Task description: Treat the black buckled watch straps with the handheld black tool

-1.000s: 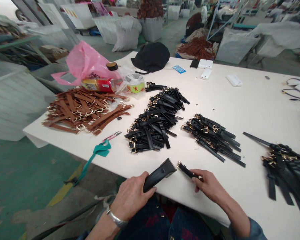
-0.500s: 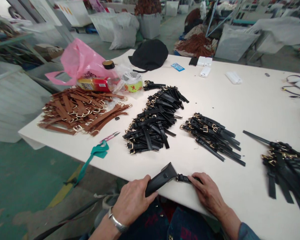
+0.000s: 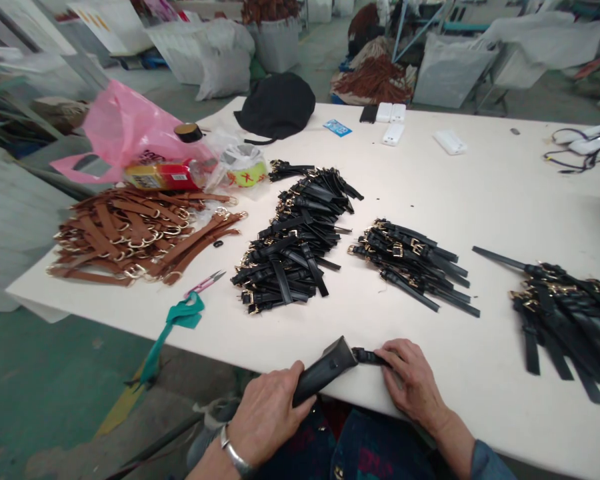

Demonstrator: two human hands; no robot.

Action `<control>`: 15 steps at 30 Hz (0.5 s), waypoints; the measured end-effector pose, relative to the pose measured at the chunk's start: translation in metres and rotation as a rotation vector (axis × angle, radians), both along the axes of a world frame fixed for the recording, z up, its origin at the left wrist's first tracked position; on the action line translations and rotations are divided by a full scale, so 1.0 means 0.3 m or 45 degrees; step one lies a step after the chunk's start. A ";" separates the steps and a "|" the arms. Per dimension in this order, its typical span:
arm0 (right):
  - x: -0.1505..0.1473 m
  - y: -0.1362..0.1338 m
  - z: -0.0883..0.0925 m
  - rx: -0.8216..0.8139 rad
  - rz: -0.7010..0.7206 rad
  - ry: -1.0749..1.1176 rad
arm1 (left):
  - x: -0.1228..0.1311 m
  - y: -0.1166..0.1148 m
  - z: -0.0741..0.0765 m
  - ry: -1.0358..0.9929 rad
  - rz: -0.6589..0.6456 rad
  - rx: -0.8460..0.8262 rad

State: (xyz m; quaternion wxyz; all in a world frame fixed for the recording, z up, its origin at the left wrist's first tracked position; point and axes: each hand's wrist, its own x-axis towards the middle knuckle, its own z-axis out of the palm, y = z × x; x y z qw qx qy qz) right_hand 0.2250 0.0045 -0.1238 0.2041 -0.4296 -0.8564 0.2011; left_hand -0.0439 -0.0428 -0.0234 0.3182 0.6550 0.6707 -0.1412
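Observation:
At the near edge of the white table (image 3: 480, 193), my left hand (image 3: 267, 413) is wrapped round the handle of a black hand tool (image 3: 325, 369). My right hand (image 3: 413, 385) presses a short black strap (image 3: 367, 356) flat on the table, with the strap's end at the tool's tip. Three heaps of black straps with gold buckles lie beyond: one in the middle (image 3: 295, 243), one right of it (image 3: 413, 263), one at the far right (image 3: 565, 320). A heap of brown straps (image 3: 130, 230) lies at the left.
Pink-handled snips (image 3: 205, 283) tied to a green ribbon (image 3: 177, 320) lie near the left edge. A pink bag (image 3: 130, 133), a bottle, a black cap (image 3: 277, 107) and white boxes (image 3: 395, 123) are further back. Sacks and racks stand on the floor behind.
My right hand brought the short black strap down and left until its end met the tool's tip. The view has shifted slightly; the heaps have not moved.

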 end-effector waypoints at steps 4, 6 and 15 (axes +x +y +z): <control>-0.045 0.003 0.011 0.018 -0.002 0.038 | -0.002 -0.005 -0.011 0.028 0.000 -0.010; -0.063 0.008 0.011 -0.001 0.034 0.048 | 0.000 -0.007 -0.012 0.026 0.009 -0.011; -0.112 0.034 0.062 -0.273 -0.001 0.234 | -0.054 -0.009 0.021 0.032 0.173 0.040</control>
